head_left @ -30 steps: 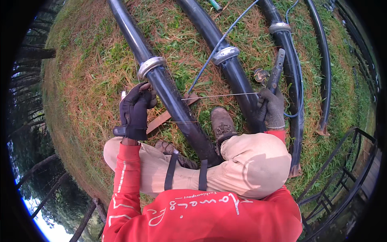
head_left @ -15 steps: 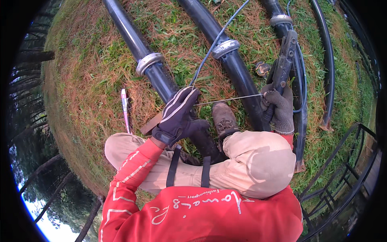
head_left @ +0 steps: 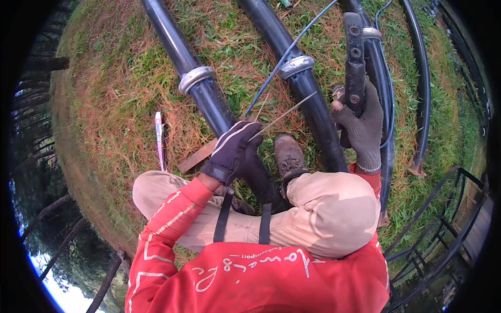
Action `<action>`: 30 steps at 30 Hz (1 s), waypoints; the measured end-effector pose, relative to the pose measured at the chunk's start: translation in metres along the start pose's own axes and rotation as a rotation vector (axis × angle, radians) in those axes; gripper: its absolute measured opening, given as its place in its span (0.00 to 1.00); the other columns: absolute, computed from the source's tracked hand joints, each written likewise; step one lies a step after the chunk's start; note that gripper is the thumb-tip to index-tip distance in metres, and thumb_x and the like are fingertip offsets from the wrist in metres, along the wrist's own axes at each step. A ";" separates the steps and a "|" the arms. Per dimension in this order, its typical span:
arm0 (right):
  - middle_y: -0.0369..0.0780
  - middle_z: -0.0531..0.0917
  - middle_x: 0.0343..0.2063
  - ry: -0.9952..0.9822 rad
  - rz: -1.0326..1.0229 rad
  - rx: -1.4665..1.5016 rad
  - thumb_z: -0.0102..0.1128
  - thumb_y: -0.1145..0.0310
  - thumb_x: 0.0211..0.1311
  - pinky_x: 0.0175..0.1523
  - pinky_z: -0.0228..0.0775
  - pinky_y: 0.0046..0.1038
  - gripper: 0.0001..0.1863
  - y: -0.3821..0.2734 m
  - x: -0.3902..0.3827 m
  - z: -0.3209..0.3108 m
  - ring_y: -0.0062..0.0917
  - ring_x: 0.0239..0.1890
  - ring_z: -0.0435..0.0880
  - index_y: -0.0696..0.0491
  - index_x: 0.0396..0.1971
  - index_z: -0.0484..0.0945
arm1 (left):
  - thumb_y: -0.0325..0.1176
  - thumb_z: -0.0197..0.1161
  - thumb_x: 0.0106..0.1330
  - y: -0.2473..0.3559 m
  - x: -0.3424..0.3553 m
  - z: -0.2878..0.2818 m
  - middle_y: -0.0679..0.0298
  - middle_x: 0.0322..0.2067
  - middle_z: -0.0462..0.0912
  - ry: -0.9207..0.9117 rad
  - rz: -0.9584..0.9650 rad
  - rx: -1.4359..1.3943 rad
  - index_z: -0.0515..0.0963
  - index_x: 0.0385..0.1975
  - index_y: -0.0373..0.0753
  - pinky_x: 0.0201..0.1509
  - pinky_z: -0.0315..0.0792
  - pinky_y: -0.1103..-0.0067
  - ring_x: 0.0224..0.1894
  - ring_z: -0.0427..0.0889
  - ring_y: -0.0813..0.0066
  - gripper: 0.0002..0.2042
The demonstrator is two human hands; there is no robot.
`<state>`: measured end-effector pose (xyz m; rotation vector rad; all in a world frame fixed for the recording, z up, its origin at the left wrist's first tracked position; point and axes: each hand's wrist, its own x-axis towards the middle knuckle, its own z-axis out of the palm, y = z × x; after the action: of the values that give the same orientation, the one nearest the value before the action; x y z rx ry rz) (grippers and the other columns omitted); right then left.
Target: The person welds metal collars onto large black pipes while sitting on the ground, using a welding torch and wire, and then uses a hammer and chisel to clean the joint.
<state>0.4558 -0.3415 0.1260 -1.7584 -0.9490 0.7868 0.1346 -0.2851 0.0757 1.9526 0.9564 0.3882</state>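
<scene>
My left hand [head_left: 235, 151], in a dark glove with pale stripes, is closed around a thin stiff wire [head_left: 287, 116]. One end of the wire sticks out up and right, over the middle black pipe [head_left: 318, 122]. This hand is just above the left black pipe [head_left: 211, 104]. Beneath it lies a flat brown bar [head_left: 198, 156]. My right hand [head_left: 361, 122], in a grey knit glove with a bare thumb tip, grips a long black tool [head_left: 355, 62] with several bolts along it. The tool points away from me; its lower part is hidden by my fingers.
Silver ring couplings [head_left: 196, 79] sit on the pipes. A blue-grey cable [head_left: 292, 46] runs from near my left hand over the middle pipe. A pink and white strip [head_left: 159, 135] lies in the grass at left. A black metal frame [head_left: 443, 229] stands at lower right.
The wire's free end has swung up and now stands apart from my right hand. My right hand has turned the black tool more upright and moved it slightly away from me.
</scene>
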 end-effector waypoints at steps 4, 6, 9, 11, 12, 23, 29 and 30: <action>0.54 0.90 0.40 0.211 0.047 -0.610 0.78 0.62 0.54 0.52 0.83 0.45 0.49 0.047 0.050 0.006 0.48 0.44 0.93 0.61 0.74 0.65 | 0.37 0.62 0.80 -0.003 0.006 -0.035 0.53 0.45 0.89 0.178 -0.262 -0.131 0.83 0.59 0.32 0.60 0.80 0.66 0.52 0.89 0.57 0.17; 0.57 0.89 0.43 0.239 0.019 -0.748 0.77 0.61 0.55 0.54 0.82 0.47 0.48 0.102 0.080 -0.013 0.52 0.47 0.92 0.60 0.74 0.65 | 0.37 0.62 0.81 -0.013 0.010 -0.048 0.62 0.40 0.89 0.292 -0.252 -0.198 0.84 0.61 0.35 0.50 0.83 0.71 0.45 0.89 0.70 0.17; 0.62 0.88 0.48 0.185 0.104 -0.887 0.74 0.61 0.55 0.58 0.79 0.52 0.47 0.133 0.099 -0.017 0.57 0.52 0.90 0.59 0.75 0.65 | 0.35 0.63 0.82 -0.014 0.012 -0.089 0.69 0.33 0.87 0.502 -0.559 -0.648 0.83 0.64 0.40 0.32 0.77 0.79 0.29 0.83 0.81 0.16; 0.63 0.86 0.54 0.063 0.248 -0.952 0.73 0.61 0.57 0.62 0.79 0.52 0.45 0.130 0.107 -0.017 0.56 0.56 0.89 0.56 0.74 0.66 | 0.32 0.63 0.81 -0.024 0.008 -0.113 0.68 0.39 0.87 0.601 -0.553 -0.804 0.79 0.68 0.41 0.28 0.73 0.81 0.29 0.81 0.81 0.18; 0.63 0.86 0.54 0.059 0.243 -0.953 0.73 0.61 0.57 0.62 0.79 0.52 0.45 0.125 0.113 -0.013 0.56 0.56 0.89 0.56 0.74 0.66 | 0.32 0.63 0.81 -0.027 0.004 -0.123 0.68 0.39 0.87 0.607 -0.554 -0.805 0.79 0.68 0.41 0.28 0.73 0.81 0.29 0.81 0.81 0.18; 0.48 0.89 0.37 -0.730 -0.437 -0.678 0.66 0.63 0.63 0.52 0.81 0.51 0.11 0.065 0.096 0.230 0.49 0.44 0.89 0.53 0.39 0.88 | 0.32 0.64 0.81 -0.034 -0.011 -0.146 0.65 0.48 0.85 0.790 -0.536 -0.948 0.76 0.68 0.36 0.27 0.72 0.82 0.36 0.83 0.78 0.19; 0.54 0.91 0.44 -0.853 -0.254 -0.723 0.62 0.66 0.64 0.55 0.84 0.50 0.15 0.098 0.115 0.315 0.52 0.49 0.91 0.54 0.44 0.91 | 0.36 0.65 0.81 -0.029 -0.016 -0.145 0.65 0.45 0.85 0.846 -0.550 -0.951 0.78 0.64 0.37 0.26 0.72 0.83 0.35 0.83 0.79 0.17; 0.54 0.91 0.44 -0.855 -0.252 -0.723 0.62 0.66 0.64 0.55 0.84 0.50 0.15 0.102 0.116 0.324 0.52 0.49 0.91 0.54 0.44 0.91 | 0.36 0.65 0.81 -0.029 -0.016 -0.145 0.65 0.45 0.85 0.845 -0.552 -0.942 0.78 0.63 0.37 0.25 0.71 0.83 0.34 0.83 0.80 0.17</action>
<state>0.2682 -0.1248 -0.0893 -1.8153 -2.1964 1.1430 0.0246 -0.2033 0.1320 0.5933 1.4173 1.1275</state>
